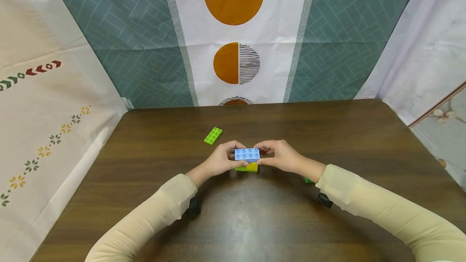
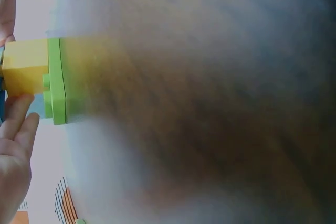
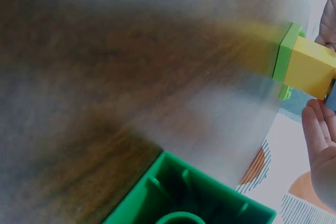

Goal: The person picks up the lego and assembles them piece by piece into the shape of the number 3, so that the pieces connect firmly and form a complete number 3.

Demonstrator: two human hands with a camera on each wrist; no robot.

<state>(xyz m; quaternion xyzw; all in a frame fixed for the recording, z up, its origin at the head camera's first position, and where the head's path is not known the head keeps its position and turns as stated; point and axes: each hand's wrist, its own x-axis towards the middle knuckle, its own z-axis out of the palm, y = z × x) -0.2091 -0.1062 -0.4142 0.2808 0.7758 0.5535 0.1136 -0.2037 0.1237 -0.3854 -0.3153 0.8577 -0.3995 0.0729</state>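
1. Pinching the blue brick (image 1: 247,155) from both ends: left hand (image 1: 223,159) on its left end, right hand (image 1: 280,157) on its right end. Thumbs on the near side, other fingers curled to the far side.
2. Blue brick location: between the two hands, studs up, looks about level, right over the yellow brick (image 2: 26,66).
3. Yellow brick sits on a lime base (image 2: 56,85), whose studs show past it; base appears to rest flat on the table (image 1: 327,132).
4. Poor view: both wrist cameras cut the blue brick off at the frame edge. Cannot tell if it is pressed home on the yellow brick or only touching.
5. Step in hand, my read: seating blue on yellow. To do it well, match the edges first, keep both ends at one height, then push straight down with equal force from each hand. Uneven push would likely cock one end up.
6. Fingertips best kept high on the blue brick's ends, clear of the joint, so nothing gets nipped and the yellow brick isn't nudged.
7. Others: loose lime brick (image 1: 213,136) beyond the left hand; green brick (image 3: 194,198) near the right sleeve (image 1: 386,209), worth not bumping.
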